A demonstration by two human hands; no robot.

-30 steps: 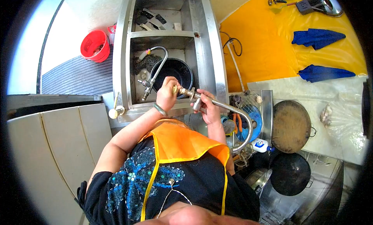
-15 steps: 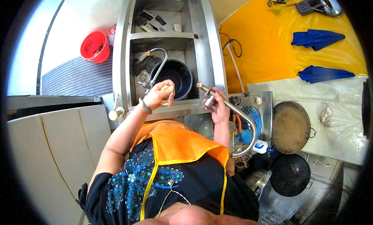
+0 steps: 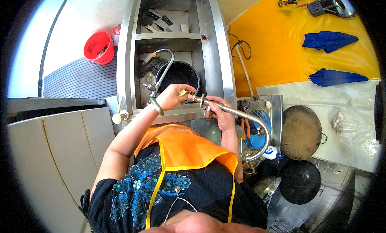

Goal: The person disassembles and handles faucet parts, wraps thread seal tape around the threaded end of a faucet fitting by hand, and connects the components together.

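Observation:
A curved metal faucet [image 3: 249, 115] is held across the sink's near edge, its threaded end pointing left. My right hand [image 3: 222, 114] is wrapped round its valve part. At the threaded end is my left hand [image 3: 175, 96], closed, with a small yellowish piece [image 3: 183, 92] between its fingers. What that piece is made of is too small to tell. Below the hands a black basin [image 3: 183, 74] sits in the sink [image 3: 193, 56]. Another curved faucet [image 3: 172, 60] lies over the basin's left side.
A red bucket [image 3: 98, 48] stands left of the sink. Knives [image 3: 159, 21] lie in the far sink compartment. To the right are blue cloths [image 3: 329, 41], a round wooden board [image 3: 301, 132], a black wok [image 3: 300, 180] and a white bottle [image 3: 270, 153].
My left hand first moved left, away from the faucet's threaded end, and is now back at it. The held faucet shifted right, then slightly back left.

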